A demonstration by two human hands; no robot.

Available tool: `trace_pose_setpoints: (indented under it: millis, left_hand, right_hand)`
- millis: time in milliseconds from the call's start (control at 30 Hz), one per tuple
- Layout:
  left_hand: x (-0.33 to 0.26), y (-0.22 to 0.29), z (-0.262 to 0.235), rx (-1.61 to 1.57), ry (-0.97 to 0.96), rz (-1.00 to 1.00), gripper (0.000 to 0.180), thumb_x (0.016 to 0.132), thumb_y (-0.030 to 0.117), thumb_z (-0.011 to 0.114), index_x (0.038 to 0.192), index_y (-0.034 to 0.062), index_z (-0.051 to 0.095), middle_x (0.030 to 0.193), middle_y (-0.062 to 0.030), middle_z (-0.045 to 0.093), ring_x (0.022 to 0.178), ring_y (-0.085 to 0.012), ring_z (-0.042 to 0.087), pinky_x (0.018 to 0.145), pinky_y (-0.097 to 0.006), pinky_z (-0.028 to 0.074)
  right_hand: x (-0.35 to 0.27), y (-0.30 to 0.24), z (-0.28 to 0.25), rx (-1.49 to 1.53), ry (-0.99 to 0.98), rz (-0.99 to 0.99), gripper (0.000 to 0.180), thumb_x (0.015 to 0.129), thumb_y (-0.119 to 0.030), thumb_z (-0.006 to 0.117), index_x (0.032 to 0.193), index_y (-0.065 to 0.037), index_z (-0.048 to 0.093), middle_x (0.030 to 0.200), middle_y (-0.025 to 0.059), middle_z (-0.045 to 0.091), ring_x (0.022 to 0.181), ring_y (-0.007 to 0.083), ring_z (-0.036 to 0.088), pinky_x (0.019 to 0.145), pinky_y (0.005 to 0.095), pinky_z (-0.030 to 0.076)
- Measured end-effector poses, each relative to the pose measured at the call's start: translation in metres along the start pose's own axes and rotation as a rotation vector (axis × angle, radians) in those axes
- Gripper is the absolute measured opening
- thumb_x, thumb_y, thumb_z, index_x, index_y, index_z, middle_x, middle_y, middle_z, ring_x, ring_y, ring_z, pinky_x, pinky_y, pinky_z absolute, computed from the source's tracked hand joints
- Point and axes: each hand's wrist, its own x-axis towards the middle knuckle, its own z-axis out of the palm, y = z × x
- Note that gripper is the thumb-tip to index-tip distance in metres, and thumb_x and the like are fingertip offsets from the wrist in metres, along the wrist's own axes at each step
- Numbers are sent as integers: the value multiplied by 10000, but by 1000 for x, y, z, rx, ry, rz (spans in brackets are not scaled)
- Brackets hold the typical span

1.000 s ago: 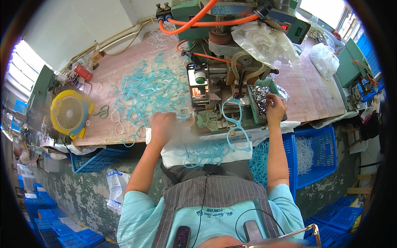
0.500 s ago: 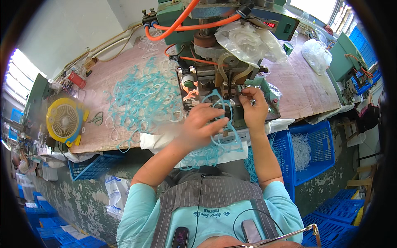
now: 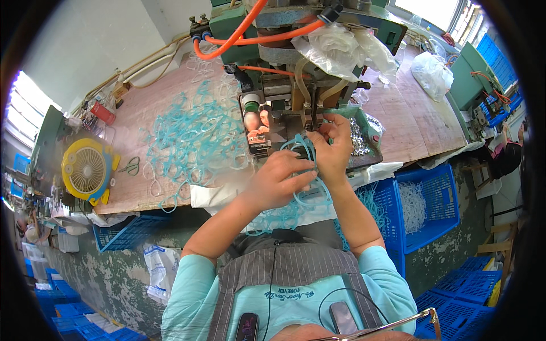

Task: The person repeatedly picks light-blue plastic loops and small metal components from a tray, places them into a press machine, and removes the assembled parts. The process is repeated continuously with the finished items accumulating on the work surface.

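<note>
A blue glasses frame (image 3: 300,138) sits tilted just below the machine's metal head (image 3: 312,124), partly hidden behind fingers. The left hand (image 3: 280,179) reaches in from its 8 o'clock, fingers bent across the frame and grasping it around the middle. The right hand (image 3: 333,150) comes at 2 o'clock, fingertips bunched close to the metal head (I cannot tell whether they pinch anything; it is too small and shadowed).

The frame looks light and a little springy, smooth enough to slide under damp fingers, and its thin rims would probably bend or mark if squeezed hard. The bridge, or the thicker rim beside it, seems the safest hold.

Further out from the frame, shiny metal bits (image 3: 358,139) lie in a green tray (image 3: 373,155) at 2 o'clock, a loose pile of blue frames (image 3: 196,133) spreads at 10, and scissors (image 3: 132,166) and a yellow fan (image 3: 88,169) sit at 9. A blue basket (image 3: 447,196) with white frames (image 3: 412,204) stands near 4.
</note>
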Motion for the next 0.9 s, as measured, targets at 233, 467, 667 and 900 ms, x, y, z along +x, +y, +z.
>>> trace_pose_setpoints:
  millis: [233,467,667,900]
  left_hand:
    - [10,4,-6,9,69,45,368,737,192,740,1075,113,617,1098,-85,640,960,-286,608,888,-467,482]
    - [21,-7,-26,66,292,-111,199,901,127,605,1088,62,623,1033,-105,661,931,-275,639,852,-422,512]
    - [29,-23,-42,-435,555,-525,156,931,102,582,1054,33,648,1039,-98,679,948,-206,632,813,-317,527]
    - [8,3,2,-74,5,59,244,796,130,703,1025,64,651,983,-97,691,907,-242,657,902,-457,503]
  right_hand:
    - [-1,5,2,40,-8,19,414,766,29,695,1130,-5,501,866,79,656,727,92,599,661,229,480]
    - [4,3,-5,26,-68,87,438,765,28,700,1146,-2,486,857,66,649,761,95,602,698,228,478]
    - [0,4,4,161,1,96,418,776,45,682,1139,-7,480,856,66,650,774,97,613,716,225,486]
    - [16,29,-30,-379,-39,-276,315,756,-20,734,1031,-14,582,853,67,673,758,177,617,721,309,485]
